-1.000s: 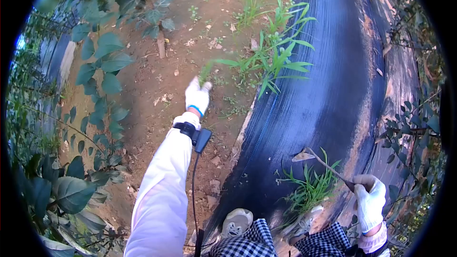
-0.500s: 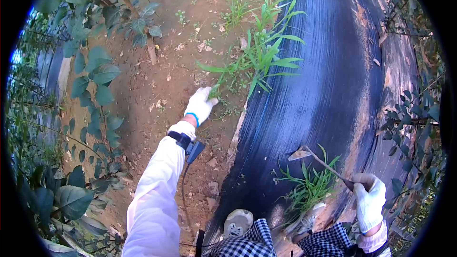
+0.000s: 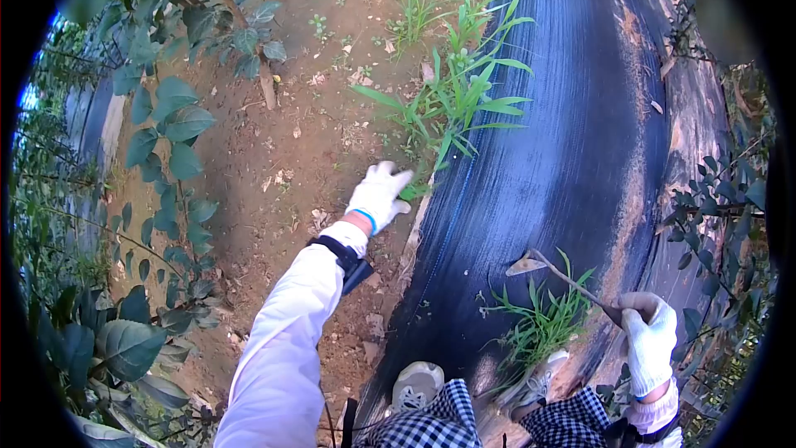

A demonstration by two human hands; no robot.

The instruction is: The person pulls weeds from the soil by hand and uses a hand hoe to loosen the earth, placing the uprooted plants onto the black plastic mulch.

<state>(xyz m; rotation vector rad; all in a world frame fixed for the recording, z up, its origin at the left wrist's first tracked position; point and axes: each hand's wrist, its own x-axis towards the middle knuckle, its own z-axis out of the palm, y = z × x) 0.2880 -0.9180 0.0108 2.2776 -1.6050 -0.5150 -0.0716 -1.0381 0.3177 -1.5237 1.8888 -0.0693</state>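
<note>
My left hand [image 3: 379, 197], in a white glove, is over the soil at the edge of the black plastic sheet [image 3: 547, 116]. Its fingers are spread, with small green leaves [image 3: 412, 191] just beside the thumb and forefinger. Beyond it a tall grassy weed [image 3: 452, 108] leans over the sheet's edge. On the right, my gloved right hand [image 3: 651, 344] grips the handle of a small hand hoe [image 3: 572, 284]. The hoe's flat blade [image 3: 526, 265] is above the sheet, near a clump of grass [image 3: 539, 323].
Leafy branches [image 3: 170, 124] hang along the left, with a thin trunk [image 3: 267, 87] rising from the bare soil [image 3: 249, 199]. More foliage [image 3: 721, 232] borders the right side. My shoe [image 3: 417, 386] stands on the black sheet at the bottom.
My left hand has moved right and slightly down toward the sheet's edge, and its fingers have spread from a closed pose by a green blade. The right hand and hoe have barely shifted.
</note>
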